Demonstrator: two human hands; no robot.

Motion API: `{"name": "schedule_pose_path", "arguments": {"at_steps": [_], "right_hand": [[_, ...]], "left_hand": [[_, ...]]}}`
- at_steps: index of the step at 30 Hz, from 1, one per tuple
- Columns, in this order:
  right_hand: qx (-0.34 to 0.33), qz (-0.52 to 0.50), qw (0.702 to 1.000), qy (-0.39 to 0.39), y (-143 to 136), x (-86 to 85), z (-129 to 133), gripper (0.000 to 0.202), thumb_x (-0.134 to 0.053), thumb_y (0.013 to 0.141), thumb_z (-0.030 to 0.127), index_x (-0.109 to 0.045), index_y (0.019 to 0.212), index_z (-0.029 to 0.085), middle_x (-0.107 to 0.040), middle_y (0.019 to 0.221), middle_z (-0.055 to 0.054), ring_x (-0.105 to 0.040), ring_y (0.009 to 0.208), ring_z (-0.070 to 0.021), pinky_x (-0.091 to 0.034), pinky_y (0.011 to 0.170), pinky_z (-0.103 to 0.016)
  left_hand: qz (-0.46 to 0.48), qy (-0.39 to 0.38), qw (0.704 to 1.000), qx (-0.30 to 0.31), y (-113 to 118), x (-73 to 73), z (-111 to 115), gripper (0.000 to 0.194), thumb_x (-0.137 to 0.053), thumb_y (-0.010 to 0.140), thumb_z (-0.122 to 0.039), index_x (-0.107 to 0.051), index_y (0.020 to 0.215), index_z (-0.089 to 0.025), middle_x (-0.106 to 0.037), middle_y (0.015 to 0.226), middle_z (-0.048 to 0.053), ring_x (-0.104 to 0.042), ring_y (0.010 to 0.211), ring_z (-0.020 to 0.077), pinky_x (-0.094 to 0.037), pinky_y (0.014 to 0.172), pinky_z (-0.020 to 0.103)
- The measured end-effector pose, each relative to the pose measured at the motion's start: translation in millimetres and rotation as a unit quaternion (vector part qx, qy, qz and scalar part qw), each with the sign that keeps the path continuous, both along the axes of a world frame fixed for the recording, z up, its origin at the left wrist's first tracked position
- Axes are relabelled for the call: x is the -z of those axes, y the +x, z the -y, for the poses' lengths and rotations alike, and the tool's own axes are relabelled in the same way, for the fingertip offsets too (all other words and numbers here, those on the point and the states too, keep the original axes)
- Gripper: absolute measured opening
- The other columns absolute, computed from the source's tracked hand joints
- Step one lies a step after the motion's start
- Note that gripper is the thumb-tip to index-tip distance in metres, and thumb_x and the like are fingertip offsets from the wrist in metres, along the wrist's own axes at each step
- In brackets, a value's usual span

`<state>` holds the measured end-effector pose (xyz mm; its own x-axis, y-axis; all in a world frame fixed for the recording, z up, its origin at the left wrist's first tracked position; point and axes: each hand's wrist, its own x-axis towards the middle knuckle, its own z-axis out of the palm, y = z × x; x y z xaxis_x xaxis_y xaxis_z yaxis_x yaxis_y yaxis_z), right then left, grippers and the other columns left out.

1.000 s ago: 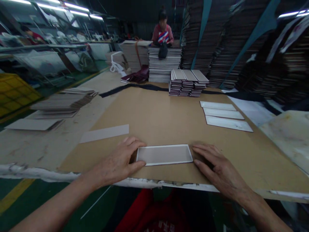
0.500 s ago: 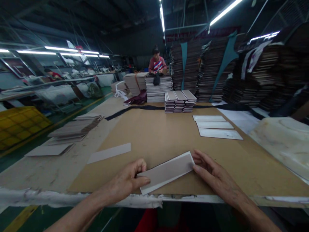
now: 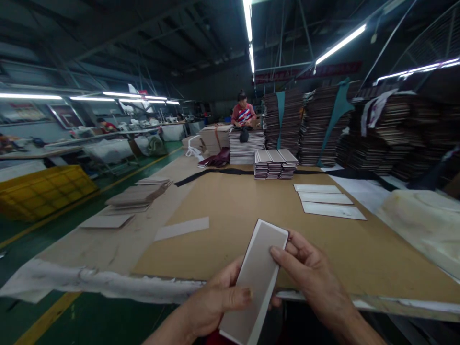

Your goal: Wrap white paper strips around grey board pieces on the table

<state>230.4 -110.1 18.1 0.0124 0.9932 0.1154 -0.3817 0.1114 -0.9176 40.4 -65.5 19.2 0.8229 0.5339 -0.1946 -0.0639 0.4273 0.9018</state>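
Both hands lift the long grey card panel (image 3: 258, 278) off the table (image 3: 230, 211), left hand (image 3: 215, 302) pinching at 7 o'clock, right hand (image 3: 309, 278) at 2 o'clock, keeping it flat.

no readable text anywhere, red banner (image 3: 316, 70) hung under the roof too blurred to be made out, wall posters (image 3: 66, 115) on the left can't be read either, nothing printed on the card (image 3: 257, 278)

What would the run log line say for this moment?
left hand: holds grey panel | right hand: holds panel's edge | panel: lifted off brown board, tilted
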Motion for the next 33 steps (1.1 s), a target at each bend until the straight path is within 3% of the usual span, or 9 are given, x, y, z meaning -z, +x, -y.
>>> {"name": "schedule_pose_path", "arguments": {"at_steps": [3, 5, 8, 10, 12, 16, 22, 29, 33], "right_hand": [[-0.034, 0.033, 0.998, -0.030, -18.4, 5.2, 13.4, 0.053, -0.063, 0.090, 0.050, -0.047, 0.136, 0.028, -0.065, 0.088, 0.000, -0.046, 0.035, -0.0058, -0.039, 0.031, -0.019], [0.028, 0.072, 0.997, -0.025, -21.4, 10.3, 18.7, 0.060, -0.064, 0.088, 0.052, -0.043, 0.141, 0.031, -0.065, 0.106, -0.006, -0.053, 0.040, -0.0088, -0.042, 0.029, -0.021], [0.186, 0.167, 0.967, 0.053, -13.5, 14.8, 22.9, 0.047, -0.065, 0.089, 0.047, -0.057, 0.132, 0.031, -0.065, 0.113, -0.008, -0.069, 0.081, -0.0197, -0.063, 0.060, -0.028], [0.225, 0.219, 0.944, 0.104, -8.4, 14.9, 25.5, 0.030, -0.065, 0.090, 0.042, -0.067, 0.118, 0.031, -0.065, 0.112, -0.008, -0.066, 0.097, -0.0217, -0.063, 0.075, -0.029], [0.182, 0.203, 0.958, 0.092, -9.4, 13.3, 29.0, 0.026, -0.064, 0.092, 0.041, -0.069, 0.115, 0.032, -0.061, 0.110, -0.007, -0.067, 0.082, -0.0182, -0.064, 0.063, -0.027], [0.105, 0.055, 0.993, -0.025, -25.3, 9.8, 34.4, 0.035, -0.065, 0.091, 0.045, -0.063, 0.123, 0.031, -0.051, 0.104, -0.004, -0.055, 0.048, -0.0093, -0.052, 0.030, -0.027], [0.138, 0.042, 0.988, -0.050, -28.6, 12.2, 30.6, 0.033, -0.071, 0.086, 0.045, -0.064, 0.111, 0.025, -0.051, 0.096, -0.002, -0.052, 0.042, -0.0091, -0.052, 0.028, -0.029], [0.077, 0.025, 0.989, -0.124, -12.8, 17.0, 30.8, 0.031, -0.073, 0.083, 0.050, -0.059, 0.089, 0.022, -0.049, 0.060, 0.005, -0.052, 0.036, -0.0165, -0.051, 0.031, -0.033], [0.082, 0.104, 0.988, -0.080, -5.1, 16.7, 34.4, 0.028, -0.071, 0.085, 0.047, -0.063, 0.075, 0.022, -0.053, 0.068, 0.000, -0.058, 0.048, -0.0172, -0.055, 0.040, -0.032]], "left_hand": [[0.072, -0.070, 0.995, 0.023, 6.0, 12.0, 8.7, 0.076, -0.071, 0.072, -0.072, -0.063, 0.114, -0.009, -0.070, 0.099, 0.016, -0.069, 0.089, 0.0249, -0.052, 0.082, 0.030], [0.087, -0.121, 0.988, 0.031, 9.2, 22.6, 13.9, 0.089, -0.051, 0.074, -0.087, -0.068, 0.101, -0.004, -0.069, 0.086, 0.017, -0.068, 0.079, 0.0227, -0.053, 0.077, 0.029], [0.087, -0.183, 0.979, 0.013, 10.8, 31.9, 19.3, 0.103, -0.029, 0.071, -0.097, -0.068, 0.096, -0.005, -0.067, 0.080, 0.014, -0.066, 0.071, 0.0204, -0.054, 0.072, 0.030], [0.073, -0.201, 0.977, 0.002, 11.0, 32.2, 21.7, 0.109, -0.020, 0.068, -0.099, -0.067, 0.093, -0.004, -0.065, 0.077, 0.014, -0.066, 0.068, 0.0194, -0.054, 0.069, 0.029], [0.058, -0.201, 0.978, -0.011, 11.9, 30.0, 23.7, 0.112, -0.015, 0.067, -0.100, -0.067, 0.091, -0.003, -0.064, 0.075, 0.014, -0.065, 0.066, 0.0186, -0.053, 0.066, 0.027], [0.051, -0.183, 0.981, -0.030, 16.0, 27.9, 26.1, 0.111, -0.013, 0.069, -0.098, -0.068, 0.088, -0.004, -0.064, 0.074, 0.015, -0.064, 0.064, 0.0176, -0.051, 0.062, 0.025], [0.019, -0.153, 0.986, -0.056, 22.6, 32.9, 27.3, 0.105, -0.024, 0.070, -0.098, -0.069, 0.084, -0.004, -0.063, 0.072, 0.014, -0.063, 0.062, 0.0160, -0.049, 0.062, 0.022], [-0.008, -0.142, 0.989, -0.033, 27.1, 39.3, 31.0, 0.103, -0.021, 0.073, -0.096, -0.068, 0.084, -0.005, -0.061, 0.068, 0.012, -0.060, 0.059, 0.0142, -0.046, 0.059, 0.021], [-0.029, -0.177, 0.983, -0.029, 27.4, 46.2, 28.6, 0.104, -0.008, 0.079, -0.090, -0.067, 0.084, -0.005, -0.061, 0.068, 0.013, -0.059, 0.058, 0.0143, -0.045, 0.057, 0.021]]}}
